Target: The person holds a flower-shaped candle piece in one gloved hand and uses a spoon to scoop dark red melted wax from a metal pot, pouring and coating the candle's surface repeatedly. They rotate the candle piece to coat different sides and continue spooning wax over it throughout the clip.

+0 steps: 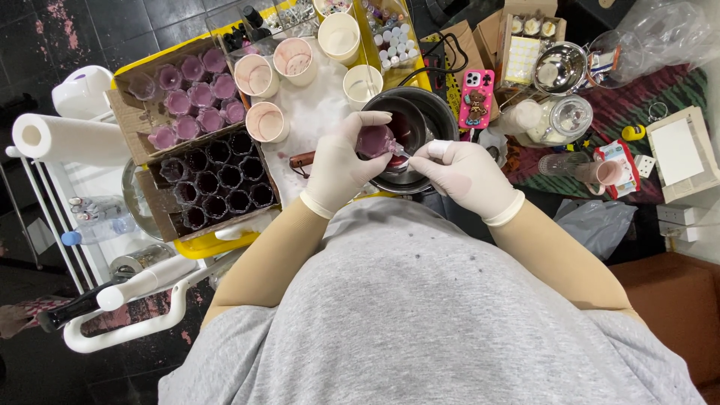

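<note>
- i see a yellow tray [196, 245] over dark floor tiles [30, 45].
- cardboard box [126, 112] of purple cups sits left.
- my left hand [341, 166] grips a purple cup [375, 140] above the black pot [431, 112]; right hand [466, 174] pinches at it.

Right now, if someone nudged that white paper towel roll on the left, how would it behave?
The paper towel roll lies on its side on the white rack, so it would probably roll easily. It looks light for its bulk, with a hollow core showing. Its soft paper would likely dent rather than break.
</note>
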